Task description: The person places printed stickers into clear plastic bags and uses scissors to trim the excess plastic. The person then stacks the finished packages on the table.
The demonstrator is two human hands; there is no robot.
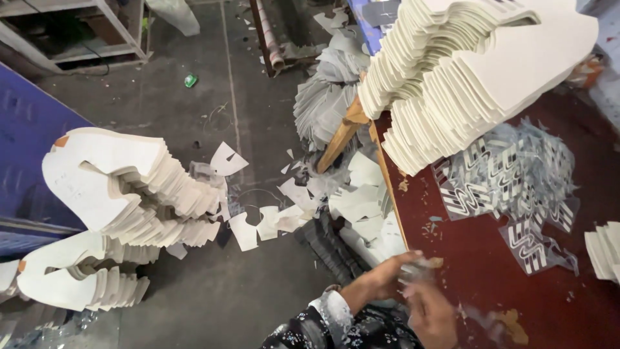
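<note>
Left hand [381,278] and right hand [431,313], fingers pinched on a blurred clear film [416,270] at counter [491,271] edge; film may slip floorward; leaning stack [478,71] above could topple.

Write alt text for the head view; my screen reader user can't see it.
Two hands, left hand and right hand, meet over a small clear piece at the edge of a dark red table. On the table lie stacked white cutouts and striped film pieces; more white stacks and scraps sit on the floor.
</note>
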